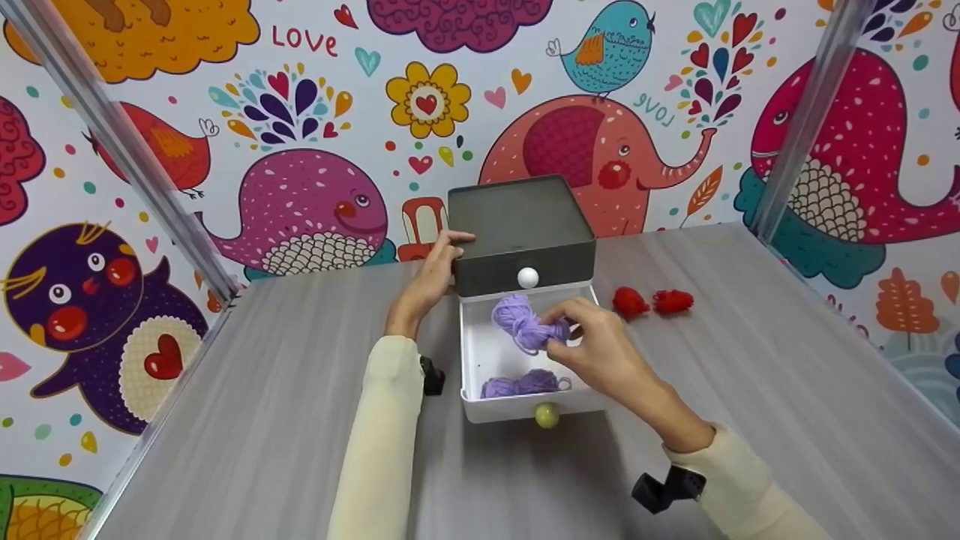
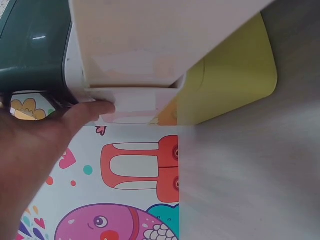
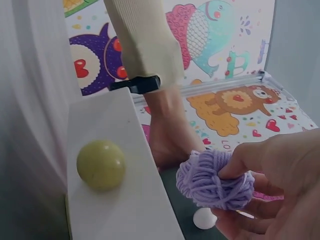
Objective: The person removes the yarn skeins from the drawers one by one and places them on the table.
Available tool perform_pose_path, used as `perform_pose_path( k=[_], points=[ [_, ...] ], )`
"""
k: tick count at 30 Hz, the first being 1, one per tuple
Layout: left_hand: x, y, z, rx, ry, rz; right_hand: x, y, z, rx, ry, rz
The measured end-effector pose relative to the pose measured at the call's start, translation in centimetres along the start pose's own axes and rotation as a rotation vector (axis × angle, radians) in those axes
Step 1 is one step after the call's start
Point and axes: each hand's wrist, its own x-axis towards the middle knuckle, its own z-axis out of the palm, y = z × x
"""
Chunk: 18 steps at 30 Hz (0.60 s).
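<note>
One lilac yarn bundle is pinched between thumb and curled fingers of the right hand, held over the pulled-out white drawer, while the dark box is steadied by the left hand, fingers fairly straight on its left edge, nothing lifted. A second purple bundle is already in the drawer; release of the held one and pushing-in of the drawer not yet done. Two red bundles are left outside, on the table right of the box; whether they are to be included cannot be told.
</note>
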Motion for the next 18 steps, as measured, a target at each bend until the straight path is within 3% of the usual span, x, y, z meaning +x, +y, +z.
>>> perform_pose_path(
  k=[11, 18],
  points=[
    [0.1, -0.1, -0.1, 0.001, -0.002, -0.019, 0.0, 1.4, -4.0, 0.009, 0.048, 0.116],
    [-0.1, 0.0, 0.0, 0.017, -0.009, -0.014, 0.3, 2.7, -6.7, 0.029, 0.067, 0.145]
  ],
)
